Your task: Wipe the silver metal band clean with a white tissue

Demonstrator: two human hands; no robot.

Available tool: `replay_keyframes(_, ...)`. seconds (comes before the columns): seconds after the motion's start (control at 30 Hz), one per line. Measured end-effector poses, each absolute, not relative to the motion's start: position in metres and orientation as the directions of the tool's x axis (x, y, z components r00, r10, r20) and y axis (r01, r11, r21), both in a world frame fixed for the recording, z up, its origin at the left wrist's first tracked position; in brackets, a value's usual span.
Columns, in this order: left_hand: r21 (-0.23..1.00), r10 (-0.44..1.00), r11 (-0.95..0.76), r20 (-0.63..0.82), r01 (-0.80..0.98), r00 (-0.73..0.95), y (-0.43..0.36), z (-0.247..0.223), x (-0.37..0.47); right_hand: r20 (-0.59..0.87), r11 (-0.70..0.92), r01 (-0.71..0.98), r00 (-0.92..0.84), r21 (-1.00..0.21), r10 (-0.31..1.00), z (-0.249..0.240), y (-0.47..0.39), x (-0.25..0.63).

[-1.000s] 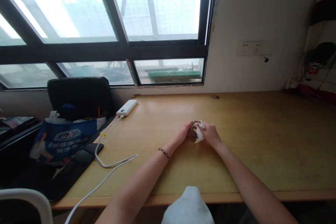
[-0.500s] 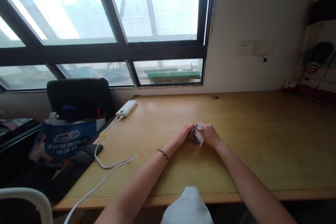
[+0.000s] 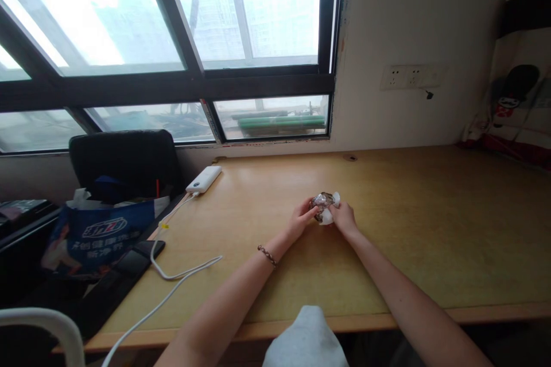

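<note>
Over the middle of the desk, both hands hold one small crumpled wrapper (image 3: 323, 200). It looks shiny, silver and dark brown, with white parts at its right and lower sides. What it contains, if anything, I cannot make out. My left hand (image 3: 302, 218) is closed on the wrapper's left side, its thumb lying across the front. On the opposite side my right hand (image 3: 344, 218) pinches the white part, its fingertips partly hidden. A braided bracelet (image 3: 267, 256) circles my left wrist.
A white power bank (image 3: 204, 179) lies at the desk's left edge, its white cable (image 3: 189, 270) looping across the desk (image 3: 422, 241) and over the front edge. Left of the desk are a black chair (image 3: 124, 155) and a blue bag (image 3: 101, 235). A window and wall sockets (image 3: 402, 77) are behind.
The wrapper has been turned, and its shiny silver face now shows more, with the white parts lower and to the right. Both hands have shifted slightly around it. The view has swung slightly right.
</note>
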State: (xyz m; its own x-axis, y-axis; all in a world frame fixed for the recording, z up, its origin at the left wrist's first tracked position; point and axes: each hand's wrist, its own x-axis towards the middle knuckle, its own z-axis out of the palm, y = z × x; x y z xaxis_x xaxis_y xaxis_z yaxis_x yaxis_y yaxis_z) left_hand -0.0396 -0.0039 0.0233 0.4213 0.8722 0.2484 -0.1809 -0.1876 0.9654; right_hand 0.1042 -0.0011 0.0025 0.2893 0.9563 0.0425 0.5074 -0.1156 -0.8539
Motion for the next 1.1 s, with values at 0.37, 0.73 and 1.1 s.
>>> replay_keyframes(0.37, 0.909, 0.913, -0.361, 0.300, 0.207, 0.275, 0.002, 0.008, -0.038, 0.501, 0.050, 0.960, 0.100, -0.276, 0.860, 0.021, -0.018, 0.111)
replay_keyframes(0.73, 0.976, 0.932, -0.161, 0.198, -0.144, 0.305, -0.002, 0.010, -0.031, 0.104, -0.117, 0.477, 0.411, -0.871, 0.906, -0.002, 0.005, 0.109)
replay_keyframes(1.1, 0.973, 0.927, -0.117, 0.179, -0.202, 0.328, 0.003, 0.002, -0.027, 0.489, 0.032, 0.930, 0.163, -0.366, 0.857, 0.014, -0.016, 0.106)
